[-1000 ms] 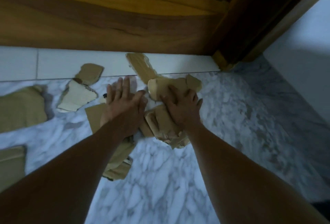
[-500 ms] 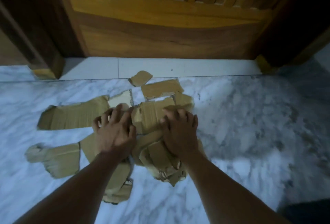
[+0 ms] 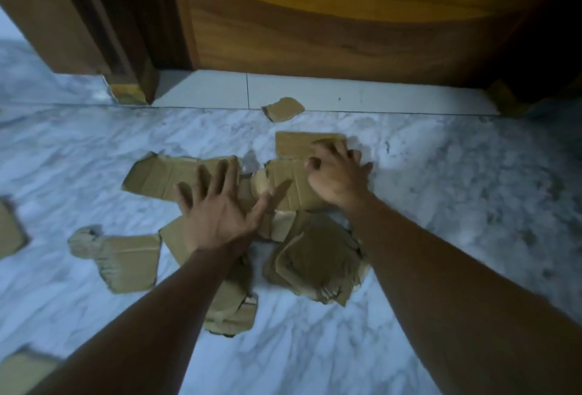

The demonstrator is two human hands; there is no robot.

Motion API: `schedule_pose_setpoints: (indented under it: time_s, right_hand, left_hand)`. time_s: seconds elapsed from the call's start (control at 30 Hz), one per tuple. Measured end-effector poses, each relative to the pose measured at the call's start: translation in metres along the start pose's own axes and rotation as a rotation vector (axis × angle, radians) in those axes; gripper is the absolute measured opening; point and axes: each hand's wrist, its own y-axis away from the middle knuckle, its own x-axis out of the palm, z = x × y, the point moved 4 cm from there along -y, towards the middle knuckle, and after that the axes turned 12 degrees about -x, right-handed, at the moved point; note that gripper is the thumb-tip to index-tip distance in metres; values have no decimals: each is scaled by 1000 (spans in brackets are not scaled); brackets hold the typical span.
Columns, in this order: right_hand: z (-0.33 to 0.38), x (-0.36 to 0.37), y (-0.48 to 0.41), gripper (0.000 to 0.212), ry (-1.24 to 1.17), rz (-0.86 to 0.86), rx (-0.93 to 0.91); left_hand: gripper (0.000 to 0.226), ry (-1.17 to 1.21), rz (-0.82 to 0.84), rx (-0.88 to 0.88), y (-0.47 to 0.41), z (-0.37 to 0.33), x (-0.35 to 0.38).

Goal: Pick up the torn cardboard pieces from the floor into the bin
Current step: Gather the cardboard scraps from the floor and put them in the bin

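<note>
Torn brown cardboard pieces lie heaped on the marble floor (image 3: 456, 205). My left hand (image 3: 217, 208) is spread flat, fingers straight, over a long creased piece (image 3: 154, 178) and the heap's left side. My right hand (image 3: 338, 178) has its fingers curled over the edge of a flat rectangular piece (image 3: 296, 144) at the top of the pile. A stack of folded pieces (image 3: 315, 265) sits between my forearms. Another piece (image 3: 233, 309) lies under my left forearm. No bin is in view.
Loose pieces lie apart: a small one (image 3: 283, 108) by the white threshold tile (image 3: 362, 95), one (image 3: 126, 260) at lower left, others (image 3: 9, 230) at the left edge. A wooden door (image 3: 346, 25) and its frame post (image 3: 104, 32) stand beyond.
The view has shifted so the pile sits lower. My left hand has spread wide over the long piece, and my right hand has reached farther onto the rectangular piece.
</note>
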Motion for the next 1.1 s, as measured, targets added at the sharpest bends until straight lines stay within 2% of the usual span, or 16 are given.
schedule_pose_setpoints:
  time_s: [0.13,0.2,0.23,0.3,0.37,0.43,0.53,0.63,0.73,0.77,0.83,0.87,0.93,0.97,1.03,1.1]
  right_hand:
    - [24,-11,28,28,118,-194,-82]
    - [28,-23,12,37,57,-262,-76]
    - [30,-26,-2,46,8,-250,-69]
    - [40,-25,-38,60,-53,-102,-116]
    - [50,-17,-65,61,-35,86,-181]
    - [51,-9,-69,57,14,187,-218]
    - [46,-3,-38,46,36,96,-253]
    - [39,-3,9,33,85,21,-280]
    - [34,1,52,39,97,19,-286]
    - [31,0,66,41,76,-52,-287]
    - [11,-6,98,47,11,-363,-162]
    - [-8,-7,116,54,-64,-470,22]
    - [-46,9,146,78,-294,-366,464]
    - [-56,21,156,90,-349,-247,579]
    - [-54,37,159,95,-332,-95,532]
    - [-42,44,148,89,-383,-95,349]
  left_hand:
    - [104,16,-79,45,27,-1,-10]
    - [100,19,-78,85,34,-4,-9]
    - [98,31,-68,109,35,-7,-8]
    - [100,20,-22,147,34,-8,-2]
    - [104,17,3,175,32,-7,3]
    - [104,43,-3,197,33,-8,3]
    - [102,63,-7,192,36,-7,-1]
    - [89,113,-33,223,47,-11,-3]
    - [78,171,-79,258,65,-17,-2]
    - [78,174,-119,249,69,-19,-2]
    - [82,189,-177,189,67,-22,-5]
    - [84,182,-141,157,62,-24,-4]
    - [88,69,34,153,52,-30,5]
    - [88,-10,101,186,50,-34,12]
    - [86,-82,154,270,56,-42,23]
    - [83,-37,112,330,72,-47,23]
